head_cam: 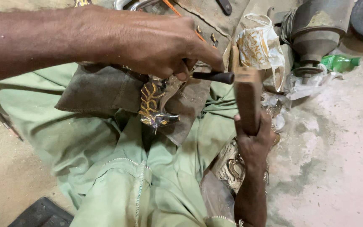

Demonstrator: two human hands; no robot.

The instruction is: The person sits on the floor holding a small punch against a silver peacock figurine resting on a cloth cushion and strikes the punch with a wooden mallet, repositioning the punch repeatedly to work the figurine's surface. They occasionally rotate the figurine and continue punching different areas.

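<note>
My left hand (pixel 160 44) is closed on a dark metal punch (pixel 213 77) that lies sideways, its tip pointing right. Under that hand a shiny metal ornament with a gold leaf pattern (pixel 154 105) rests on a grey-brown cloth (pixel 99 88) over my lap. My right hand (pixel 253 141) grips a wooden mallet block (pixel 247 94) upright, its upper end right by the end of the punch.
Green garment (pixel 118 176) covers my legs. Several similar metal pieces (pixel 230 166) lie beside my right wrist. A printed plastic bag (pixel 260 48), a grey metal machine part (pixel 316 31) and a green bottle (pixel 340 63) sit at the upper right on the dusty concrete floor (pixel 341 147).
</note>
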